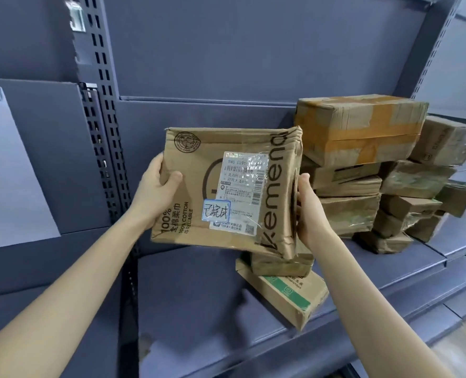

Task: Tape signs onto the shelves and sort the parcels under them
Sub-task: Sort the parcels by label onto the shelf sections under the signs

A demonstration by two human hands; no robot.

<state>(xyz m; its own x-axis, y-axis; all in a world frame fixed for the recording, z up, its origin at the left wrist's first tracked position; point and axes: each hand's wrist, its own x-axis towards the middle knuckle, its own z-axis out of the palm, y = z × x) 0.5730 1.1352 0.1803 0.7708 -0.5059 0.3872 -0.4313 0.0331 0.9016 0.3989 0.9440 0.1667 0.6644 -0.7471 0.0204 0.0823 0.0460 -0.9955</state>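
Both hands hold a flat, creased cardboard parcel (226, 192) up in front of the grey shelf (193, 309), label facing the camera: the left hand (155, 192) grips its left edge with the thumb over the front, and the right hand (307, 203) clasps its crumpled right edge. It looks light and somewhat soft, its printing naming cotton towels, so the dented card will likely flex; holding it by opposite edges suits it better than squeezing the face. A stack of taped boxes (363, 159) fills the shelf to the right, and two small boxes (283, 290) lie just below the parcel.
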